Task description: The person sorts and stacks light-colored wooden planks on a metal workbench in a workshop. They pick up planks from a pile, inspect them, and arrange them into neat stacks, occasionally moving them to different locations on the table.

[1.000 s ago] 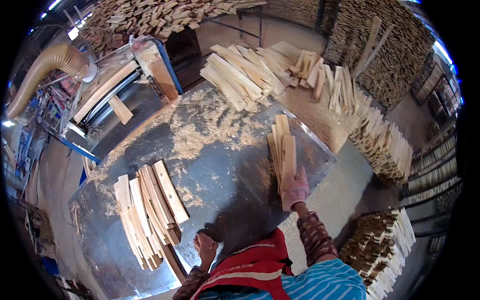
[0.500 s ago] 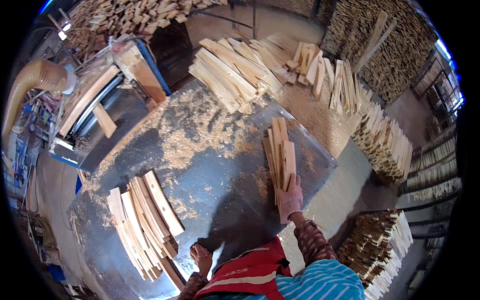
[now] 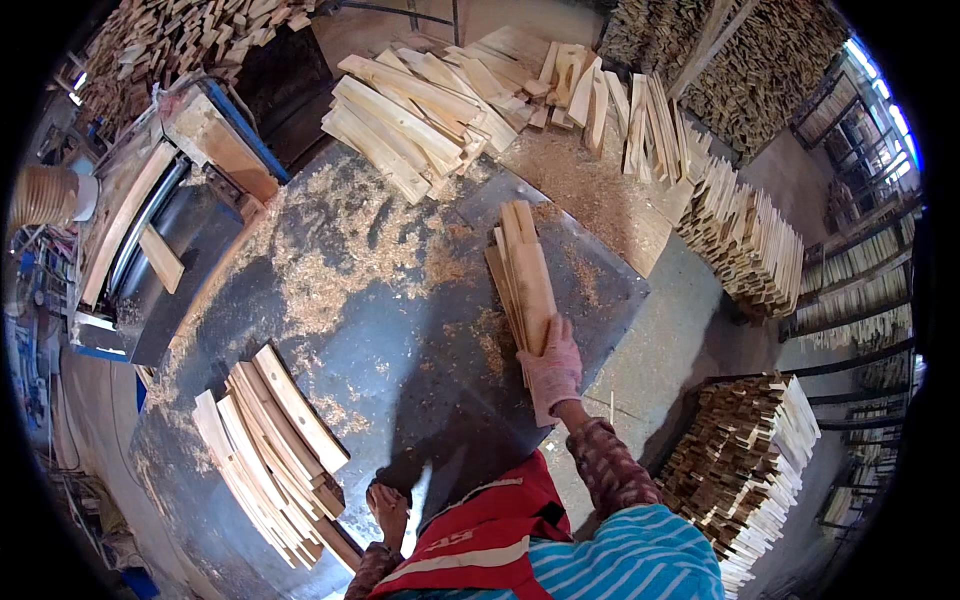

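Observation:
My right hand (image 3: 553,372), in a pink glove, is closed over the near end of a small bundle of wooden slats (image 3: 523,275). The slats lie lengthwise on the dark table (image 3: 440,350), near its right side, some overlapping others. My bare left hand (image 3: 388,508) is at the table's near edge, its fingers curled in; whatever they hold, if anything, is hidden. To its left lies a group of curved wooden slats (image 3: 265,455), side by side and partly stacked.
Sawdust (image 3: 350,240) covers much of the table. At the far left stands a machine with rollers (image 3: 150,225), a board sticking out. Pale boards (image 3: 410,115) are heaped at the far edge. Stacked slats (image 3: 745,235) and another pile (image 3: 740,460) stand to the right.
The whole view has shifted, so most things sit further left and higher. My right hand stays on the slat bundle, which is slightly further left on the table. My left hand remains near the edge.

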`<state>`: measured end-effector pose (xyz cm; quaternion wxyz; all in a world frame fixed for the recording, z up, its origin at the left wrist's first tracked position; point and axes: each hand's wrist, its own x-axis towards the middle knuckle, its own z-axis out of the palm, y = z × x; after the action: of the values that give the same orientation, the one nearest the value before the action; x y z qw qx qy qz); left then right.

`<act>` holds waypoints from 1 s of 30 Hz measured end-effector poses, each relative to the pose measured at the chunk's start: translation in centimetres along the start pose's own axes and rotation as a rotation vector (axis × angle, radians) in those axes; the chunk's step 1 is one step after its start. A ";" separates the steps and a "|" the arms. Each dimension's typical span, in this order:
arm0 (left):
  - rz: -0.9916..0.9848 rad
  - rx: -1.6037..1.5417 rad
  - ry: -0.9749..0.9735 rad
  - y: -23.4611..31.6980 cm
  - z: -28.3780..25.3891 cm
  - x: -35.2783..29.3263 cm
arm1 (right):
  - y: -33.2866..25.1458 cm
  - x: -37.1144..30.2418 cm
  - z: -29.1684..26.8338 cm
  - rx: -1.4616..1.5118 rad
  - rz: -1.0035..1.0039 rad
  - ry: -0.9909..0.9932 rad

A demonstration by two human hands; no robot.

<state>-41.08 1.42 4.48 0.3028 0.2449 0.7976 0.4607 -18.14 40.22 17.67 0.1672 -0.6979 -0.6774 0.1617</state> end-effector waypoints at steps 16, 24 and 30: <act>0.153 0.580 -0.078 -2.6 -1.7 -3.3 | 10.0 0.2 1.1 1.218 0.275 -0.005; -0.098 0.563 0.125 -1.9 -0.2 -8.8 | 3.2 -1.5 -0.2 0.187 -0.040 0.021; -0.086 0.514 0.173 -2.4 1.1 -11.6 | 1.6 -1.2 -1.1 -0.105 -0.117 -0.355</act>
<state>-32.52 -6.85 4.90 0.1805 0.2393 0.9209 0.2490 -16.27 38.95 17.88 0.0175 -0.6256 -0.7432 0.2367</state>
